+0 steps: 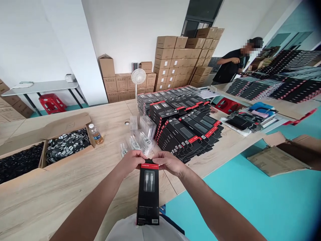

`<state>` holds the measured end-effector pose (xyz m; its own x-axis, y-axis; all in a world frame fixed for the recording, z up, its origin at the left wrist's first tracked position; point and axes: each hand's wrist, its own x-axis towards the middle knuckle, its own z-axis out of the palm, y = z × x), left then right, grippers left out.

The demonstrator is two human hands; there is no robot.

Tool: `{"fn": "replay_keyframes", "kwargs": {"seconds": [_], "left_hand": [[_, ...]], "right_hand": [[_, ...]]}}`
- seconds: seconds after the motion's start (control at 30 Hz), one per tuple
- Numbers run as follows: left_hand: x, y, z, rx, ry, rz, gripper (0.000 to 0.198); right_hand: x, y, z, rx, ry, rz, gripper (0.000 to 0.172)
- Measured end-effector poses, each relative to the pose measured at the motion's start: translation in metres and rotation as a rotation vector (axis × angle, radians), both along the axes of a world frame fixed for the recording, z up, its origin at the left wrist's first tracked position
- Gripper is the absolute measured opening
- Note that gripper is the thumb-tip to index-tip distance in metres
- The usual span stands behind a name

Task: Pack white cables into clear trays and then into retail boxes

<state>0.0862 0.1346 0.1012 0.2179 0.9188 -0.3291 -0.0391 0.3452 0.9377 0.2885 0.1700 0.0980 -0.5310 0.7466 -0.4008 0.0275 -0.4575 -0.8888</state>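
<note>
Between my two hands hangs a black and red cable box [148,201], its window showing two white connectors. My left hand [132,161] pinches the left side of its top flap. On the right side of that flap, my right hand [168,162] is closed with thumb and fingers. The lower end of the box rests against my clothing. Just beyond my hands lie coiled white cables [135,143] in clear plastic trays. A stack of clear trays [147,126] stands behind them. To the right are piles of flat black boxes [180,134].
A carton of black-and-white pieces [68,145] stands at left, with a drink bottle [96,134] beside it. Behind the table are a white fan [138,77] and stacked cartons [173,60]. A person [234,62] stands at the far right. An opened carton [278,160] lies on the floor.
</note>
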Motion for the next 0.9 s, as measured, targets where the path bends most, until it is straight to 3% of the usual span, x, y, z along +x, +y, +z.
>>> {"fn": "replay_keyframes", "kwargs": {"seconds": [0.2,0.47,0.53,0.63,0.73,0.8,0.9], "left_hand": [[-0.007,-0.011,0.002,0.071,0.022,-0.010,0.015],[-0.015,-0.053,-0.011,0.070,-0.026,-0.075,0.034],[-0.012,-0.058,-0.013,0.113,0.007,-0.036,0.033],[-0.021,-0.056,-0.019,0.138,0.023,0.100,0.036],[-0.059,-0.053,-0.043,0.127,0.102,0.360,0.046],[-0.098,-0.052,-0.073,0.102,0.218,0.490,0.051],[-0.152,-0.056,-0.130,-0.016,0.367,0.408,0.058]], "right_hand": [[0.003,-0.009,0.000,0.121,-0.012,0.022,0.027],[0.003,-0.040,-0.015,0.201,0.102,0.046,0.023],[0.000,-0.045,-0.021,0.225,0.085,0.032,0.023],[-0.005,-0.052,-0.032,0.292,-0.007,-0.015,0.042],[-0.001,-0.055,-0.043,0.304,-0.083,-0.098,0.059],[0.009,-0.053,-0.046,0.260,-0.077,-0.186,0.053],[0.036,-0.041,-0.038,0.217,-0.053,-0.427,0.042]]}}
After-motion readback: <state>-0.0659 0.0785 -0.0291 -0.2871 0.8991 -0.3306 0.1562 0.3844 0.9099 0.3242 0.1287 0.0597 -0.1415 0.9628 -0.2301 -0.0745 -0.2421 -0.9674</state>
